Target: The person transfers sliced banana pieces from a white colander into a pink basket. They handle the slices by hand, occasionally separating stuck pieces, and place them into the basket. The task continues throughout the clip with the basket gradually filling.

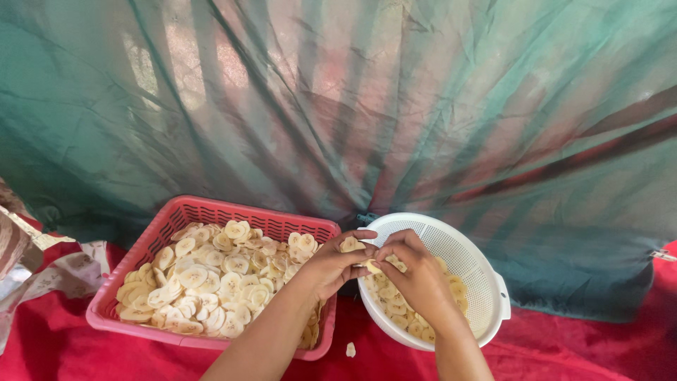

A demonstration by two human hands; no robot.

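Observation:
A pink plastic basket [204,210] sits at the left, heaped with pale round banana slices [211,279]. Beside it on the right stands a white round colander [486,282], tilted toward me, with more slices [395,307] in its bottom. My left hand [337,262] and my right hand [416,271] meet over the gap between basket and colander. Both pinch a small stuck clump of banana slices [350,245] between fingertips, at the colander's near-left rim.
A red cloth [578,346] covers the surface under both containers. A single loose slice [350,349] lies on it in front. A green and pink draped net curtain [352,106] hangs close behind. Patterned fabric [28,268] lies at the far left.

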